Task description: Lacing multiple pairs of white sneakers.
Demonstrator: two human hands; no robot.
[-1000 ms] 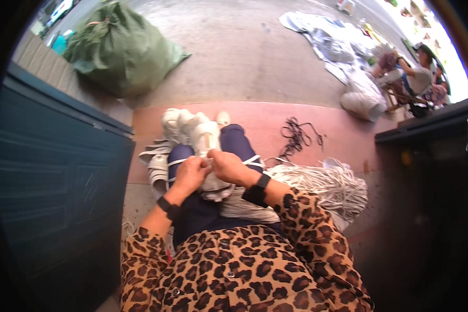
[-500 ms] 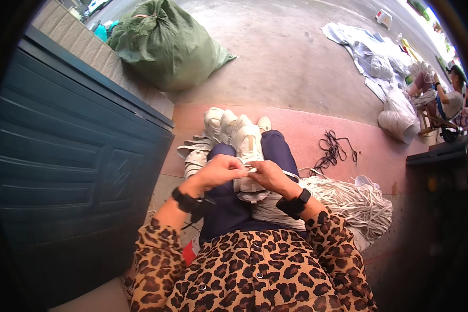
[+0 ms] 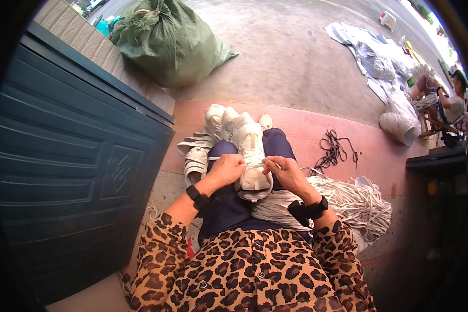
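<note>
A white sneaker [image 3: 255, 183] rests on my lap between my thighs, toe pointing away from me. A white shoelace [image 3: 255, 166] stretches across its upper between my two hands. At the sneaker's left side my left hand [image 3: 229, 170] is closed, its fingertips pinching one end of the lace. My right hand [image 3: 287, 173] pinches the other end between thumb and fingers, just right of the sneaker. Beyond and left of my knee stand several more white sneakers [image 3: 215, 117], partly overlapping.
A big heap of white laces [image 3: 348, 205] lies at my right, with a tangle of black laces [image 3: 334, 151] beyond it. Left stands a dark teal panelled door [image 3: 52, 156]. A stuffed green sack [image 3: 171, 47] is ahead. A person [image 3: 455, 101] sits far right beside white bags [image 3: 399, 122].
My hands have drawn apart: the right has moved rightward and the left slightly left. The lace between them now runs straight across the sneaker.
</note>
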